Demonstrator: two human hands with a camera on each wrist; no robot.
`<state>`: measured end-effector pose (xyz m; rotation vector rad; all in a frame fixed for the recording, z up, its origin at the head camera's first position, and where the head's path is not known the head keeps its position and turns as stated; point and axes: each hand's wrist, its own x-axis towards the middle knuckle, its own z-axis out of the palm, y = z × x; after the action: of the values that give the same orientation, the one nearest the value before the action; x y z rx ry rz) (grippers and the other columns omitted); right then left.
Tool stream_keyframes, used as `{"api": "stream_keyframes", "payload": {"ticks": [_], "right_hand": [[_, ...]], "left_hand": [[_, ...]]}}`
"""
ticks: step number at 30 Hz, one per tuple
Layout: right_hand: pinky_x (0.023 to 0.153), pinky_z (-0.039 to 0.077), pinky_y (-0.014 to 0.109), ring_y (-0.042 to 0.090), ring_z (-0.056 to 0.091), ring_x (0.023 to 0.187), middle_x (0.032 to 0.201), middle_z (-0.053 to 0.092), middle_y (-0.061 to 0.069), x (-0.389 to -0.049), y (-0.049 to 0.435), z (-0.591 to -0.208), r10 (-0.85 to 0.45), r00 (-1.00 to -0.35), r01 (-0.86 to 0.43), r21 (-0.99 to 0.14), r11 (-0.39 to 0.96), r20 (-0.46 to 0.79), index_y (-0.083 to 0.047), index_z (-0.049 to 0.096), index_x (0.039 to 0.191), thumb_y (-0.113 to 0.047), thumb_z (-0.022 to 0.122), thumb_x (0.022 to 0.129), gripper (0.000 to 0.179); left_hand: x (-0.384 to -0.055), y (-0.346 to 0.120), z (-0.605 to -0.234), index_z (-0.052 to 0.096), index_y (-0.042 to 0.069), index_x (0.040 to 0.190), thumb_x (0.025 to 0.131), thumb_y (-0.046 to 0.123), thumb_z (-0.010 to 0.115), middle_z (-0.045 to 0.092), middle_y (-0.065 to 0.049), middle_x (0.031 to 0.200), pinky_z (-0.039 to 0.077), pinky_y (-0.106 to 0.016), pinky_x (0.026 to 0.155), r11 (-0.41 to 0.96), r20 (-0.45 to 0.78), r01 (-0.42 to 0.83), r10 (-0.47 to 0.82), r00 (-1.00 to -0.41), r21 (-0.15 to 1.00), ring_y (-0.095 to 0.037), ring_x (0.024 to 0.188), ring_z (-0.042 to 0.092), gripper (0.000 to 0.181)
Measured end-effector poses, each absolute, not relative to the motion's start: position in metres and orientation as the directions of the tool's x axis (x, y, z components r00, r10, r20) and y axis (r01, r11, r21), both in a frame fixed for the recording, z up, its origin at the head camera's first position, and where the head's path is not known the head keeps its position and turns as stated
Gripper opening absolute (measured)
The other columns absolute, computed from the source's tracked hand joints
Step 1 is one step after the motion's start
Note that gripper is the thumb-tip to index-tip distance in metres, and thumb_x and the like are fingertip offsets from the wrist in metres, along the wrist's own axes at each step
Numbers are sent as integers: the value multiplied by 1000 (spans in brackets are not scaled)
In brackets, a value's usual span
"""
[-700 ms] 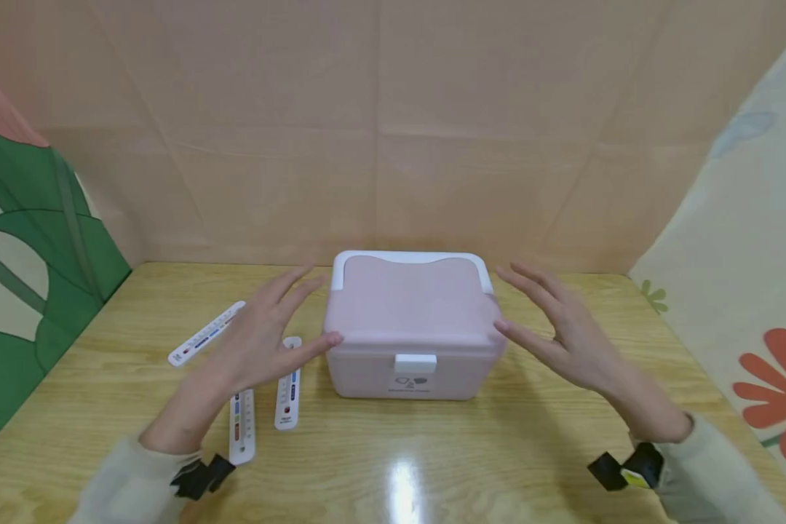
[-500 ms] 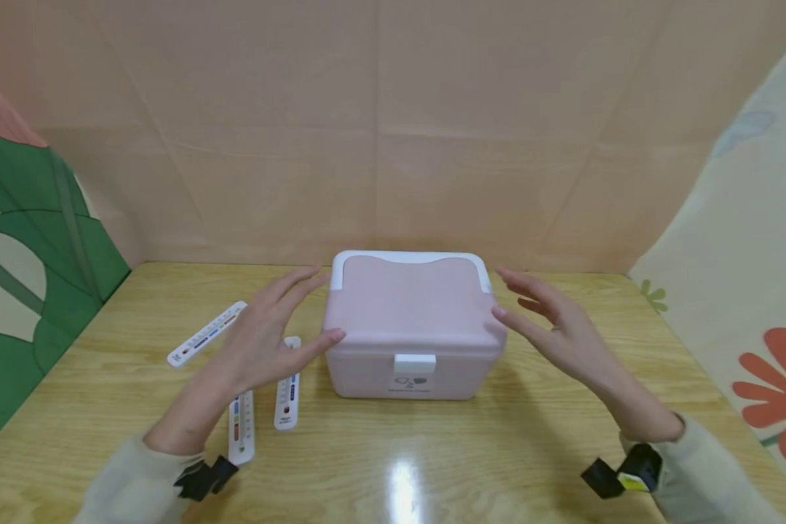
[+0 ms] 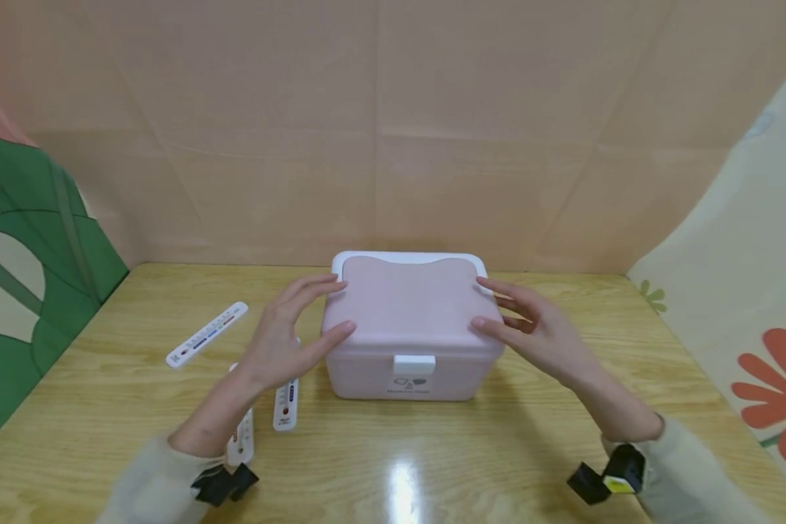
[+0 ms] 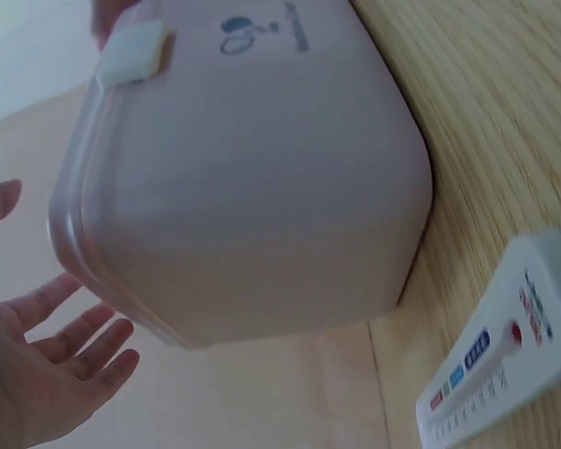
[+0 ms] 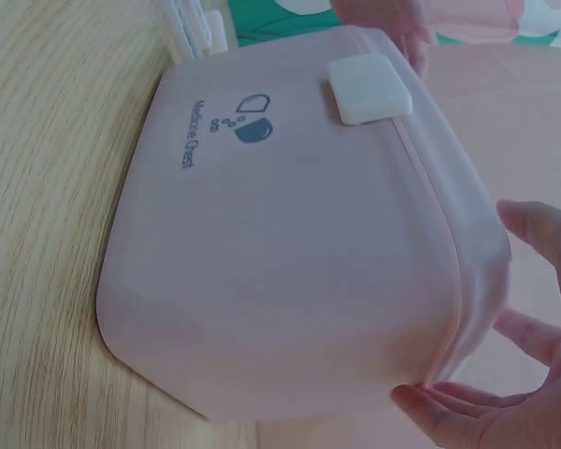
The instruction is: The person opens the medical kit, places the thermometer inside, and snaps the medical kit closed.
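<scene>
Leftmost, a cloth printed with large green leaves (image 3: 65, 218) borders the left edge of the wood-grain desk (image 3: 340, 466). Three slim white thermometer strips lie toward that edge: a slanted white strip (image 3: 207, 335) farthest out, then a half-hidden white strip (image 3: 241, 444) beneath the left wrist, then an upright-lying white strip (image 3: 286, 407) just left of the box, partly covered by the left hand (image 3: 284, 335). That hand's fingers are spread, thumb well apart, around the left side of the lid; whether they touch it, I cannot tell.

Midway between the desk's left and right edges, toward its back edge, stands the pale pink plastic box (image 3: 413, 309) — lid down, a white rectangular latch (image 3: 414, 364) at its front, grey "Medicine Chest" lettering (image 5: 188, 134) below. Behind rises a plain beige cloth (image 3: 380, 145).

At the lid's right side is the right hand (image 3: 540, 331) — thumb parted from slightly bent fingers, the fingertips (image 5: 409, 400) at the lid's edge, contact uncertain. Rightmost, a pale cloth bearing a red-petalled flower (image 3: 774, 393) lines the desk's right edge.
</scene>
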<state>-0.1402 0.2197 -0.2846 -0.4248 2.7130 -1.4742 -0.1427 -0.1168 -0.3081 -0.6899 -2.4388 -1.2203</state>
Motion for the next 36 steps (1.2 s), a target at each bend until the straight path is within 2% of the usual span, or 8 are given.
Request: {"api": "stream_keyframes", "payload": {"ticks": [3,8,14,20,22,25,31,36], "right_hand": [[92,51,40,38,44,132,150,36,11,-139,218,-285,-245,-966,-206,-822,531,84,-23,44,144,-28,69,89,61],[95,49,48,39,38,136,153,32,11,-139,217,-287,-238,-970,-174,-820,545,48,-28,41,146,-32,67,90,62],[95,49,51,41,37,136,157,25,11,-138,215,-290,-218,-976,-134,-816,563,10,-33,37,147,-38,64,91,63],[93,50,46,38,38,136,158,23,9,-138,211,-294,-186,-982,-95,-845,527,-6,-34,36,147,-39,65,91,64],[92,51,43,37,40,135,157,24,8,-138,210,-296,-179,-984,-93,-853,513,0,-34,37,147,-38,65,91,63],[90,50,40,36,42,134,157,26,6,-139,210,-298,-167,-986,-92,-860,502,8,-34,39,146,-37,66,90,62],[91,50,44,38,40,134,156,28,3,-138,210,-299,-146,-989,-85,-852,516,10,-37,41,144,-39,66,89,61],[87,51,38,37,43,132,155,30,3,-139,210,-299,-148,-989,-97,-860,501,25,-35,43,144,-36,67,89,60]], "left_hand": [[-140,-113,-308,59,18,129,83,28,72,49,-3,142,32,-58,107,488,460,521,250,-852,700,-26,133,43,49],[-139,-108,-308,61,17,127,82,27,74,48,-2,142,34,-55,106,491,462,521,247,-852,698,-25,133,42,48],[-137,-102,-311,62,13,125,81,26,76,48,-5,141,38,-53,105,494,505,577,286,-814,650,-26,133,42,49],[-135,-95,-312,63,12,122,79,25,77,50,-6,140,37,-52,105,483,580,651,312,-753,585,-24,131,42,47],[-134,-93,-312,64,11,120,78,24,77,52,-7,137,37,-51,105,482,621,688,322,-714,542,-25,130,43,45],[-134,-88,-313,66,9,116,77,23,77,57,-10,132,35,-51,107,475,699,760,347,-625,443,-28,128,45,43],[-132,-75,-318,66,6,109,77,28,76,62,-14,120,37,-46,108,451,810,871,425,-403,196,-34,122,51,40],[-130,-66,-319,68,5,104,71,32,81,66,-12,112,43,-41,103,470,831,880,513,-215,-63,-31,114,57,44]]}}
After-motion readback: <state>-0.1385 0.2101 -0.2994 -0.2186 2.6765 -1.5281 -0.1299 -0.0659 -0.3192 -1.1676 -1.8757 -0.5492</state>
